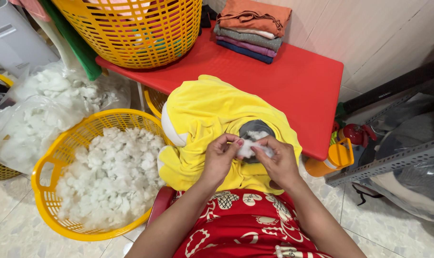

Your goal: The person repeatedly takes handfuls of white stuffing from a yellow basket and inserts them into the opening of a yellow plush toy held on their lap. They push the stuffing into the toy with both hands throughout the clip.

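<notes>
Small white tuft of fibre stuffing [248, 147] sits pinched between both our hands, right at the grey-lined opening [256, 130] of the soft yellow plush cover [212, 114]. Our left hand [220, 156] nips the tuft's left end with thumb and forefinger; our right hand [280, 162] closes fingertips on its right side, so both grips are narrow and holding the stuffing. The tuft is just in front of the opening, touching its lower rim as far as we can tell. The plush cover lies draped over the near edge of the red low table [293, 86] and onto our lap. To the left, close by, a round yellow plastic basket [50, 191] holds more white stuffing [107, 177]. To the right, an orange bottle [334, 160] stands just beside the table edge. Folded clothes [253, 28] are stacked at the table's far side, well apart from our hands.
</notes>
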